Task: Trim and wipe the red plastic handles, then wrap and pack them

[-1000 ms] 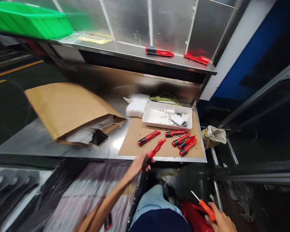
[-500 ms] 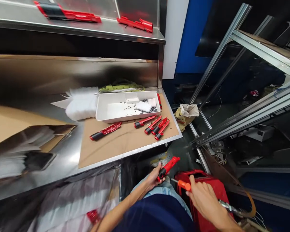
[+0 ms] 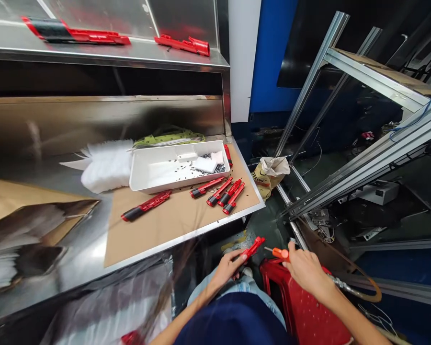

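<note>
There's the left hand [image 3: 230, 268], clenched on a red plastic casing [image 3: 253, 247] right over the knee, and the right hand [image 3: 307, 270] gripping an orange screwdriver [image 3: 280, 254] just beside it, above a red stool [image 3: 301, 306]. Up on the steel bench [image 3: 96, 239], more red casings [image 3: 145, 206] lie on a cardboard sheet [image 3: 179, 230], in front of a white tray [image 3: 175, 165].

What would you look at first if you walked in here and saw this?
The bright red-and-black plastic pieces pop out first, lying on a brown cardboard sheet on the steel bench. Behind them sits a white tray sprinkled with tiny black bits. At the bottom, the left hand holds a red piece, and the right hand grips an orange-handled screwdriver.
</note>
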`<action>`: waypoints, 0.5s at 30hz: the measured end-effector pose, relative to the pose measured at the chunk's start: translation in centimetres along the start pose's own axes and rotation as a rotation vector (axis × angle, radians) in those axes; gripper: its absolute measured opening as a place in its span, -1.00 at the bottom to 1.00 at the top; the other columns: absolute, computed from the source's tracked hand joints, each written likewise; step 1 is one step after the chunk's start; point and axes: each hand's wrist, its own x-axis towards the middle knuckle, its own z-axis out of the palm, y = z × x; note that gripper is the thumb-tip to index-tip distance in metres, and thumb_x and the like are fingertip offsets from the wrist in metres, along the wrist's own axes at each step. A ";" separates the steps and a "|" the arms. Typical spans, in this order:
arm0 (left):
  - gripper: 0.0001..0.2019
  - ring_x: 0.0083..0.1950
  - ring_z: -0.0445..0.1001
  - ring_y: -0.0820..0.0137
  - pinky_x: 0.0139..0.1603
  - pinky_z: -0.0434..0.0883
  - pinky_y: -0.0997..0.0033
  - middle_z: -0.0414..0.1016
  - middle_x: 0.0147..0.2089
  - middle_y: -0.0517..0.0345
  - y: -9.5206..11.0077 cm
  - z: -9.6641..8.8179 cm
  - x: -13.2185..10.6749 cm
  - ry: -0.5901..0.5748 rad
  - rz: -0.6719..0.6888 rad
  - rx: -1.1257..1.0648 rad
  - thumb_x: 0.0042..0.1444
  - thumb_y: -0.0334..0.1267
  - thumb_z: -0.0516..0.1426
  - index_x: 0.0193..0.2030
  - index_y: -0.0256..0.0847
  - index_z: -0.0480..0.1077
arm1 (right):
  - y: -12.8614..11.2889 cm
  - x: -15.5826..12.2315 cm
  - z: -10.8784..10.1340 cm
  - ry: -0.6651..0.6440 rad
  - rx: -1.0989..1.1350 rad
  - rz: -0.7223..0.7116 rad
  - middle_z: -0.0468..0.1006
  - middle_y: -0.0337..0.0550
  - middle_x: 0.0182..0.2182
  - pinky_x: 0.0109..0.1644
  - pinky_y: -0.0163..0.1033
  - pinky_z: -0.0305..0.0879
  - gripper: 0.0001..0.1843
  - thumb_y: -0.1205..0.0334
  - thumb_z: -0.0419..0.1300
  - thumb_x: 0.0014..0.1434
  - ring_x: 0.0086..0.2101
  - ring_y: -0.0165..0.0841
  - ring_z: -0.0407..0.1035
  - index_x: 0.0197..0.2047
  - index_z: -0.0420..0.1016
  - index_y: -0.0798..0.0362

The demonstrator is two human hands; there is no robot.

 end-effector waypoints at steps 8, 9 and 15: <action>-0.60 -0.72 0.27 0.63 -0.76 0.12 0.74 0.58 -0.43 0.03 0.9 -2.4 -0.4 -0.099 -0.235 -0.340 0.29 -0.06 0.12 0.09 -0.35 0.37 | 2.0 0.0 -1.5 -0.038 0.046 -0.033 0.61 0.15 -0.12 -0.08 -0.15 0.27 -0.56 0.19 0.08 0.35 -0.07 -0.07 0.51 0.22 0.23 0.21; -0.62 -0.73 0.26 0.65 -0.77 0.11 0.76 0.57 -0.43 0.03 1.0 -2.6 -0.4 -0.121 -0.280 -0.391 0.34 -0.07 0.05 0.09 -0.36 0.36 | 2.2 -0.2 -1.8 -0.048 0.048 -0.053 0.61 0.14 -0.12 -0.08 -0.14 0.27 -0.56 0.18 0.08 0.35 -0.07 -0.06 0.51 0.22 0.24 0.20; -0.55 -0.67 0.40 0.59 -0.80 0.15 0.78 0.59 -0.20 -0.14 1.3 -2.1 0.3 -0.266 -0.434 -0.624 0.36 -0.08 0.02 0.27 -0.30 0.22 | 2.1 -1.3 -2.1 -0.020 -0.011 -0.087 0.63 0.09 -0.19 -0.17 -0.14 0.28 -0.59 0.19 0.08 0.36 -0.15 -0.04 0.53 0.21 0.29 0.18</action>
